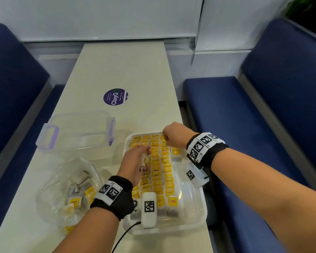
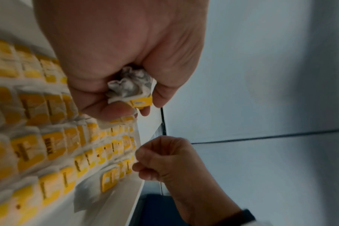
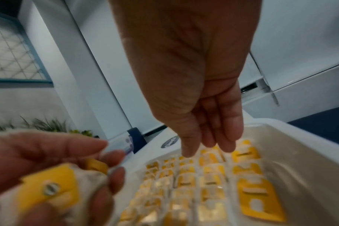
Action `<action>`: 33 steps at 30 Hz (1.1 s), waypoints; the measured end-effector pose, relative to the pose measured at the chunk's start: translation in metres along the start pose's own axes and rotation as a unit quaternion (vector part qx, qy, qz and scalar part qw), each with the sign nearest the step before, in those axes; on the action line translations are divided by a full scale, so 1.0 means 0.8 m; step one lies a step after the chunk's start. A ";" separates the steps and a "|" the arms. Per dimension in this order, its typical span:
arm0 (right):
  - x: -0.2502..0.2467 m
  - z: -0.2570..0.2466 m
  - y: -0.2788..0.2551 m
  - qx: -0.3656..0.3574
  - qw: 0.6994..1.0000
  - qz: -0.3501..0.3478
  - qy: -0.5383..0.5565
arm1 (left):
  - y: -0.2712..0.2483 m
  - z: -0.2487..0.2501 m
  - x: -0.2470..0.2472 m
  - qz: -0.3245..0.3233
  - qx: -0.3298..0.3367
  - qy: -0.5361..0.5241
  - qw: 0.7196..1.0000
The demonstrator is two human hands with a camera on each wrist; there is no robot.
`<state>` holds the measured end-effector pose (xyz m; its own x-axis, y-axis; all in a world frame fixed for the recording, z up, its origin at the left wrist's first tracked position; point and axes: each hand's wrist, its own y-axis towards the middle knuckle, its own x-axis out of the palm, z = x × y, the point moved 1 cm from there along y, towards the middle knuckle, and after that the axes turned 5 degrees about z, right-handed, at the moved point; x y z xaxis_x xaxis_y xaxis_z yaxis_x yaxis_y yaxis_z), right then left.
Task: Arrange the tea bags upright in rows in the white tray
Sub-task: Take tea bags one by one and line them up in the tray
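The white tray [image 1: 199,221] sits at the table's near right, packed with rows of upright tea bags [image 1: 156,172] with yellow tags. My left hand [image 1: 146,157] hovers over the tray's left rows and grips a small bunch of tea bags [image 2: 130,87], one yellow tag [image 2: 141,102] sticking out. My right hand [image 1: 165,138] is over the far right corner, fingers [image 3: 222,134] pointing straight down, tips at the tops of the far tea bags [image 3: 209,159], nothing held. One tea bag [image 1: 175,152] lies loose along the tray's right side.
A crumpled clear plastic bag [image 1: 71,192] with several loose tea bags lies left of the tray. Behind it stands a clear container [image 1: 77,132] with purple latches. A purple round sticker [image 1: 115,96] marks the table's middle. Blue benches [image 1: 244,125] flank the narrow table.
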<state>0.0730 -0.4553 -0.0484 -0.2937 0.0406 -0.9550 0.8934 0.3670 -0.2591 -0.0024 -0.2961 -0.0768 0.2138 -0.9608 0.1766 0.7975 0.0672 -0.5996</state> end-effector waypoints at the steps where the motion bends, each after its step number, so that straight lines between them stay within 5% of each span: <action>1: -0.005 -0.006 -0.005 -0.011 0.999 -0.004 0.052 | 0.000 0.000 0.000 0.001 -0.008 -0.022 1.000; 7: -0.016 -0.044 -0.037 -0.040 0.953 -0.066 0.293 | -0.002 0.006 0.002 -0.001 -0.046 -0.130 0.991; 11: -0.015 -0.052 -0.036 -0.055 0.972 -0.015 0.228 | -0.006 0.010 0.005 -0.016 -0.041 -0.154 0.987; 19: -0.014 -0.059 -0.037 -0.059 0.957 0.017 0.285 | -0.003 0.011 0.005 0.004 -0.031 -0.179 0.983; 30: -0.036 -0.050 -0.042 -0.009 0.891 -0.017 0.453 | 0.005 0.010 -0.003 0.048 0.011 -0.167 0.985; 33: -0.042 -0.039 -0.041 -0.008 0.921 -0.012 0.389 | 0.001 0.011 -0.005 0.033 0.037 -0.137 0.989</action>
<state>0.0432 -0.4393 -0.0034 -0.4733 0.6839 -0.5551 0.8803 0.3899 -0.2703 0.0022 -0.2899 -0.0711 0.4029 -0.8456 0.3503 0.8135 0.1554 -0.5604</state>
